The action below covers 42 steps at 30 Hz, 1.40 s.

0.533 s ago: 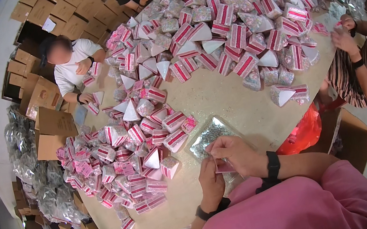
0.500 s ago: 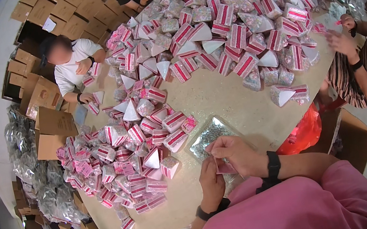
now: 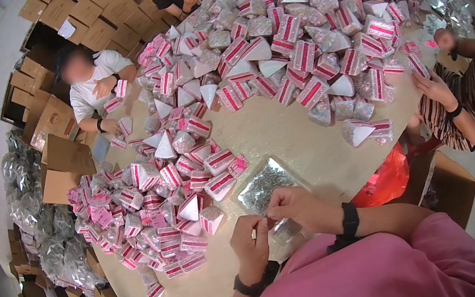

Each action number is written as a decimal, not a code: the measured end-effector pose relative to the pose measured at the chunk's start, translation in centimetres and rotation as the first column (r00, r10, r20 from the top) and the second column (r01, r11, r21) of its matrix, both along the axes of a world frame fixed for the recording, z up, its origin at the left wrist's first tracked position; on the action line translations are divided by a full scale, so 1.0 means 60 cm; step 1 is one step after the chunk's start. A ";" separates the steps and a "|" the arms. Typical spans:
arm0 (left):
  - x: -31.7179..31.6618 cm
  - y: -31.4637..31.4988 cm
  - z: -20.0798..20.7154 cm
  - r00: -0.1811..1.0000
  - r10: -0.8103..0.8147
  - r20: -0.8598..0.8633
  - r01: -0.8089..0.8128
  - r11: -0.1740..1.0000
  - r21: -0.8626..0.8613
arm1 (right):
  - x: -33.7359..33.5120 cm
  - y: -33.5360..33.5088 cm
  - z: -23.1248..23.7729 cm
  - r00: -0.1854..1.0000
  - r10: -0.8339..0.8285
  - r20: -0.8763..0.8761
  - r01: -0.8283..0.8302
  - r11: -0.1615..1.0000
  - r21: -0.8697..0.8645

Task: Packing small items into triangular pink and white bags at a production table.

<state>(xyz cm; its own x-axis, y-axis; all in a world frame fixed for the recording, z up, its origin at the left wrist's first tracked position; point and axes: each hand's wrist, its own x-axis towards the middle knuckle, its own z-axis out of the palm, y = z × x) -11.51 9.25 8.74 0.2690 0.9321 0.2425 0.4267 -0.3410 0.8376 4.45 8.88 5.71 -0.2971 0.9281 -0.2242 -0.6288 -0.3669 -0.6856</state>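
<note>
My left hand (image 3: 250, 243) and my right hand (image 3: 300, 208) meet at the table's near edge, fingertips pinched close together. Whatever lies between the fingers is small and mostly covered, so I cannot make it out. Just beyond them is a shallow clear tray (image 3: 241, 196) with many small silvery pieces inside. Below my right hand a clear, shiny item (image 3: 288, 231) shows in part. To the left of my hands spreads a heap of wrapped cake-slice-shaped pieces (image 3: 221, 185), pink and white with a dark pink stripe, some with pink tags.
A larger pile of the same slices (image 3: 304, 57) covers the table's far side. One person (image 3: 97, 83) handles slices at the left, another sits at the far end, a third (image 3: 453, 95) at the right. A red bag (image 3: 388, 177) and cardboard boxes (image 3: 450, 177) stand beside the table.
The pink card seen between my hands is no longer visible there. My left hand has shifted left and up, its fingers meeting the right's. The person at right now holds a slice.
</note>
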 end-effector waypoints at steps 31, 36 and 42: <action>-0.014 -0.010 0.021 0.953 -0.181 -0.242 0.170 0.983 -0.065 | 0.025 -0.009 -0.024 0.927 0.371 -0.055 -0.374 0.924 -0.075; 0.006 -0.005 -0.002 0.985 -0.077 -0.156 0.041 0.973 -0.225 | 0.016 -0.011 0.005 0.903 0.157 0.399 -0.227 0.965 0.134; 0.029 -0.002 -0.015 0.955 0.079 0.287 0.127 0.764 -0.632 | 0.042 -0.027 0.047 0.565 -0.042 0.824 -0.307 0.916 0.258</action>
